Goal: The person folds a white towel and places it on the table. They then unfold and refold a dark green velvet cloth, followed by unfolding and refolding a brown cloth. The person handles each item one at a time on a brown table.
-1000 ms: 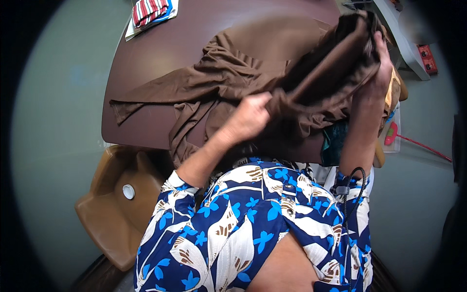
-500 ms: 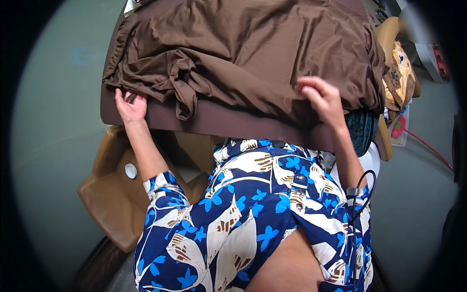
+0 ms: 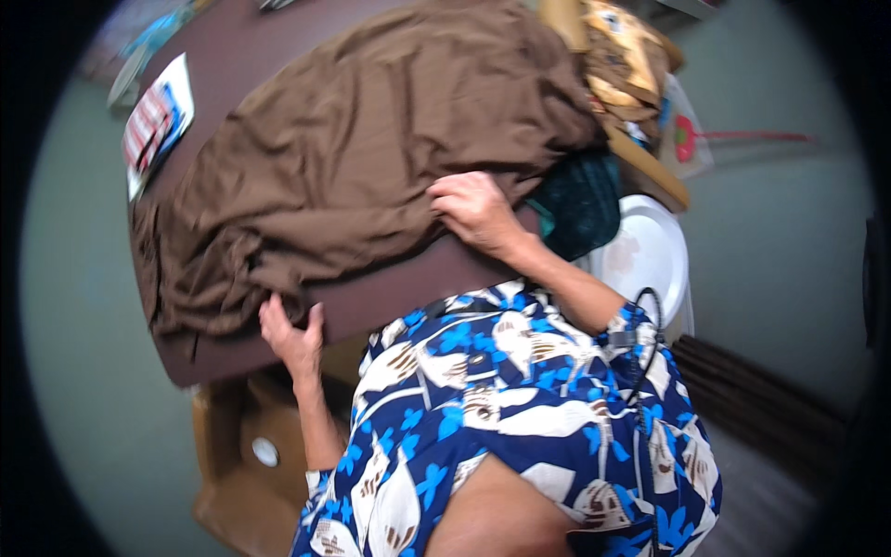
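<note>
A large brown cloth (image 3: pixel 343 139), creased all over, lies across a dark maroon table (image 3: pixel 399 283). Along its near edge the fabric is bunched into a loose fold at the left. My left hand (image 3: pixel 295 342) is by that fold, thumb and fingers apart, fingertips near or against the fabric. Farther right, my right hand (image 3: pixel 478 215) has its fingers curled over the cloth's near edge and appears to grip it; the fingertips are partly hidden and slightly blurred.
A card with red and white stripes (image 3: pixel 153 130) lies at the table's far left. Brown chairs stand nearby, one (image 3: pixel 241 473) at the lower left, another (image 3: pixel 640 172) at right with patterned fabric (image 3: pixel 622 65). Dark green velvety cloth (image 3: pixel 580 204) and a white round stool (image 3: pixel 645 255) are beside me.
The view has turned and shifted, bringing the striped card into sight. My left hand has moved right to the bunched fold. My right hand has come down onto the cloth's near edge.
</note>
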{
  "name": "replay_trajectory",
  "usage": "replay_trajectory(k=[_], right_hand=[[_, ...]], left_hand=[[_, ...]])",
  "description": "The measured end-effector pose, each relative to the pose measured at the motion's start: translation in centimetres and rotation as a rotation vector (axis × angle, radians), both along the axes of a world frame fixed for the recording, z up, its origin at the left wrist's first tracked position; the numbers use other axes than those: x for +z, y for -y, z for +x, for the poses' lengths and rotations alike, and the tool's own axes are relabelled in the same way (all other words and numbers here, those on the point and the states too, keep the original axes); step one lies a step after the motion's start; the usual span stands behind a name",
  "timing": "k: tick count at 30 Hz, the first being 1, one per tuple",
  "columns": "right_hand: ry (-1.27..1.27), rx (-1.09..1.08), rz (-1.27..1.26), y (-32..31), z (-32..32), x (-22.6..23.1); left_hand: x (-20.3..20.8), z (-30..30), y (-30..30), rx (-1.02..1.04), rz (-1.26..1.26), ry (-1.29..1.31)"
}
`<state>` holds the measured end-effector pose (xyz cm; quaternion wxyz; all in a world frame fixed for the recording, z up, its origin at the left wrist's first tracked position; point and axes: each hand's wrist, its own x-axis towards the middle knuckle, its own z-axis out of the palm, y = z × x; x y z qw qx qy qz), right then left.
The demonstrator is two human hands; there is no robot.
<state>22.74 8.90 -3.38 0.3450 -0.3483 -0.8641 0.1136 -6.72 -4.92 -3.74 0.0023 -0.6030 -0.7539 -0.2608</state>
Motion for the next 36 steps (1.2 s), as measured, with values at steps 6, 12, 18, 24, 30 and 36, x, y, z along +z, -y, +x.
replay_trajectory(k=[6,12,18,24,30,36], right_hand=[[-0.216,-0.242,0.017,-4.9,0.9,1.0],[-0.388,-0.104,0.122,-3.4,-3.1,7.2],[-0.396,0.720,-0.646,3.8,-8.9,8.3],[-0.544,0.678,-0.955,3.9,-9.6,5.7],[-0.600,0.437,-1.309,4.0,-10.2,1.3],[-0.881,0.459,-1.333,3.0,-7.3,5.0]], left_hand=[[3.8,-2.8,-2.6,0.052,0.043,0.226],[10.0,-3.9,-2.7,-0.027,0.042,1.904],[10.2,0.2,-3.8,-0.490,-0.221,1.908],[9.5,4.4,-3.6,-0.256,-0.128,1.482],[5.5,5.0,-3.6,-0.156,-0.161,1.393],[3.2,1.0,-2.7,-0.054,-0.210,2.107]])
